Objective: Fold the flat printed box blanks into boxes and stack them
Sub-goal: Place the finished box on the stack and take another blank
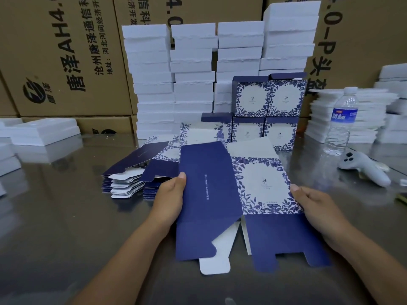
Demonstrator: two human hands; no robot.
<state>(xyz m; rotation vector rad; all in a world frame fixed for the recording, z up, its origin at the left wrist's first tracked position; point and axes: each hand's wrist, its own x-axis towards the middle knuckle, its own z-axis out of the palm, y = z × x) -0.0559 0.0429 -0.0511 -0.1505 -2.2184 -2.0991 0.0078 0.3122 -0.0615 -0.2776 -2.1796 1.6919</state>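
Head view | hands [171, 194] [317, 208] pinching box blank [211, 194] at 9 and 3 o'clock edges, squeezing open | folded boxes [266, 111] stacked at 12 o'clock

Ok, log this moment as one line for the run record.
step: opening blank | left hand: gripping box blank left edge | right hand: gripping right edge | folded boxes: stacked behind | blank pile: remaining

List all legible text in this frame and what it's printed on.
"唐泽AH4" and "沧州唐泽通信科", "地址:河北河间经济开": left cardboard carton.
"-P头盔": right cardboard carton, text cut off.
Water bottle label: blurred, unreadable.
Held box blank, white line on blue panel and print on floral panel: too small.
Folded boxes: too small.
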